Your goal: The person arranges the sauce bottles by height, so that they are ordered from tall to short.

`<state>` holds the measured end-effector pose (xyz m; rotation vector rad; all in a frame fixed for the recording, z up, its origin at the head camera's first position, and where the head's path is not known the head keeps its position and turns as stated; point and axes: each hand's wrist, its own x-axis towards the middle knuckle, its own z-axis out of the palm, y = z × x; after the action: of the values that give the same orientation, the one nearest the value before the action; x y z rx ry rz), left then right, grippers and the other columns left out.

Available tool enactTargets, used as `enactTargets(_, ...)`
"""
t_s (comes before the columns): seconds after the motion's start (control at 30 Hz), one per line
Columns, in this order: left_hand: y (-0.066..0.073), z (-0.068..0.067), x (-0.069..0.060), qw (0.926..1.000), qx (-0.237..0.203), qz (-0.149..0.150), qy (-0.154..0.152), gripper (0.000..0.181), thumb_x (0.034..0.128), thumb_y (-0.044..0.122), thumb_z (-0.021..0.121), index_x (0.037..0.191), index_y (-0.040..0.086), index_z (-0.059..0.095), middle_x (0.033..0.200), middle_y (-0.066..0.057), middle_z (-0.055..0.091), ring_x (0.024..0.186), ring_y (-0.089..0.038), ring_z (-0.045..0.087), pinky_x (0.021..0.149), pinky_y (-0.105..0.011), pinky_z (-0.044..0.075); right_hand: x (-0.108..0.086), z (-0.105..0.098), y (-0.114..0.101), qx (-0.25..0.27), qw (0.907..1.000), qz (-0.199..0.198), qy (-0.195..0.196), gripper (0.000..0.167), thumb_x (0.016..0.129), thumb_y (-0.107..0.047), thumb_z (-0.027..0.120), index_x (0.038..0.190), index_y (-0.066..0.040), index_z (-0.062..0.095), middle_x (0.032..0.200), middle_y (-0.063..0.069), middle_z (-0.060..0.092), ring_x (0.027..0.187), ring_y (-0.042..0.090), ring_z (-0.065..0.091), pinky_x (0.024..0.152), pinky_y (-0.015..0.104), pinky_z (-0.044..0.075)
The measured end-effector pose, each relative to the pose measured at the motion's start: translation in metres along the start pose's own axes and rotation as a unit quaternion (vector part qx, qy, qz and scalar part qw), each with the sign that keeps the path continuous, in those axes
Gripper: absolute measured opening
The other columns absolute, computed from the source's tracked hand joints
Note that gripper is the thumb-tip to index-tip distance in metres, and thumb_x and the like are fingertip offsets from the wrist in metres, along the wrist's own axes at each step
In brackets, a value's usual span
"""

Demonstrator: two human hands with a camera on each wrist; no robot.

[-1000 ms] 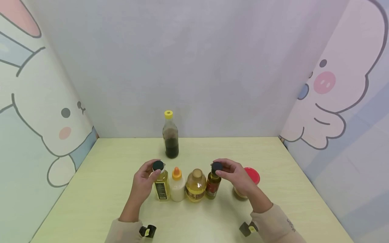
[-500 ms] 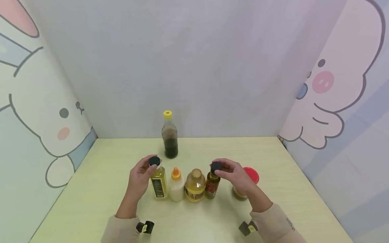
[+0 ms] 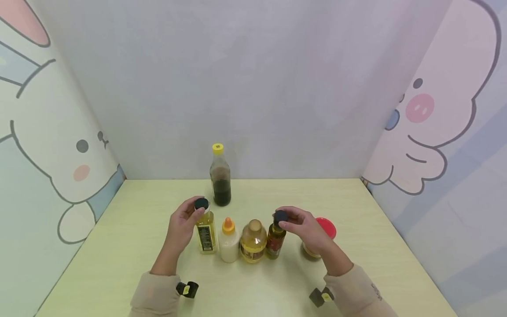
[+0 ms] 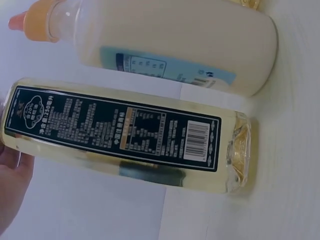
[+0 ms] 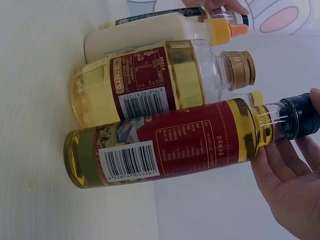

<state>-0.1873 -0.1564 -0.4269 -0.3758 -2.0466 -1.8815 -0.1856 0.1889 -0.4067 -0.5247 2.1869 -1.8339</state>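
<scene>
My left hand (image 3: pixel 180 224) grips a squarish oil bottle (image 3: pixel 207 240) around its neck, just below the black cap. In the left wrist view its dark label (image 4: pixel 115 130) faces the camera, and its base is at or just above the table; which, I cannot tell. My right hand (image 3: pixel 306 226) pinches the capped neck of a slim oil bottle (image 3: pixel 275 243) with a red label, which stands on the table. Between these two stand a cream-coloured squeeze bottle (image 3: pixel 229 247) with an orange nozzle and a round-bodied bottle (image 3: pixel 253 247) of yellow liquid with a gold cap.
Farther back stands a tall bottle (image 3: pixel 221 185) of dark liquid with a yellow cap. A jar with a red lid (image 3: pixel 326 228) is partly hidden behind my right hand. The pale table (image 3: pixel 253 290) meets a grey wall (image 3: pixel 253 88) at the back.
My left hand has moved the squarish oil bottle a little left and away from me, opening a gap beside the squeeze bottle. The right hand stays on the slim bottle.
</scene>
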Motion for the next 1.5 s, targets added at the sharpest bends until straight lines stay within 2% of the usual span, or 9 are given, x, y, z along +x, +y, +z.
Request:
enactTargets(0.1,0.001,0.001,0.005,0.9998,0.007,-0.009,-0.013,0.033,0.0966,0.003,0.06,0.127,-0.008,0.055,0.119,-0.023,0.061,0.103,-0.003,0.06,0.088,-0.017,0.047,0.0,-0.001,0.0,0.001,1.0,-0.003,0.0,0.043,0.095,-0.018,0.065,0.131,0.003,0.054,0.124,0.019,0.058,0.112,0.031,0.057,0.099,0.042,0.044)
enactTargets(0.2,0.003,0.002,0.009,0.9995,0.003,-0.02,-0.026,0.034,0.0977,0.004,0.059,0.129,-0.008,0.053,0.121,-0.027,0.058,0.105,-0.003,0.058,0.089,-0.016,0.047,0.0,-0.001,0.001,0.002,1.0,-0.004,0.0,0.043,0.095,-0.017,0.065,0.131,0.003,0.054,0.124,0.019,0.058,0.112,0.031,0.057,0.099,0.042,0.044)
enactTargets(0.43,0.005,0.008,0.022,0.9976,0.026,-0.037,-0.052,0.036,0.0991,0.01,0.058,0.131,-0.005,0.052,0.122,-0.023,0.058,0.107,-0.007,0.057,0.091,-0.017,0.045,-0.001,-0.001,0.002,0.003,1.0,-0.001,0.003,0.043,0.095,-0.017,0.065,0.132,0.002,0.054,0.124,0.019,0.058,0.113,0.03,0.057,0.1,0.043,0.044)
enactTargets(0.7,0.004,0.014,0.038,0.9948,0.055,-0.04,-0.075,0.037,0.0996,0.015,0.059,0.13,-0.004,0.052,0.122,-0.021,0.059,0.113,-0.027,0.056,0.091,-0.02,0.046,-0.003,0.0,0.003,0.006,1.0,0.003,0.007,0.044,0.095,-0.018,0.066,0.132,0.003,0.053,0.124,0.018,0.059,0.113,0.03,0.057,0.099,0.041,0.044)
enactTargets(0.83,0.005,0.017,0.044,0.9936,0.065,-0.04,-0.083,0.037,0.0996,0.015,0.059,0.13,-0.004,0.051,0.123,-0.021,0.059,0.115,-0.032,0.056,0.092,-0.026,0.047,-0.002,0.001,0.003,0.007,0.9999,0.002,0.008,0.044,0.095,-0.018,0.066,0.132,0.003,0.053,0.124,0.018,0.059,0.114,0.03,0.057,0.1,0.042,0.044)
enactTargets(1.07,0.004,0.025,0.054,0.9932,0.054,-0.051,-0.09,0.039,0.0997,0.014,0.059,0.132,-0.007,0.048,0.125,-0.024,0.056,0.12,-0.034,0.052,0.097,-0.037,0.045,-0.001,0.002,0.003,0.005,0.9999,0.004,0.01,0.044,0.095,-0.018,0.065,0.132,0.003,0.053,0.124,0.018,0.059,0.114,0.03,0.057,0.101,0.044,0.043)
enactTargets(1.33,0.004,0.037,0.067,0.9904,0.06,-0.07,-0.103,0.038,0.1005,0.007,0.055,0.133,-0.01,0.043,0.128,-0.029,0.051,0.123,-0.038,0.048,0.102,-0.047,0.041,0.0,0.002,0.002,0.011,0.9999,0.004,0.012,0.045,0.095,-0.017,0.065,0.132,0.004,0.053,0.123,0.017,0.06,0.112,0.029,0.057,0.101,0.045,0.042)
enactTargets(1.5,0.004,0.042,0.074,0.9885,0.066,-0.063,-0.12,0.04,0.1017,0.012,0.054,0.134,-0.009,0.043,0.131,-0.028,0.05,0.126,-0.04,0.047,0.102,-0.048,0.04,-0.001,0.003,0.001,0.011,0.9998,0.006,0.012,0.045,0.095,-0.019,0.066,0.132,0.004,0.053,0.122,0.018,0.06,0.112,0.03,0.057,0.101,0.046,0.042)
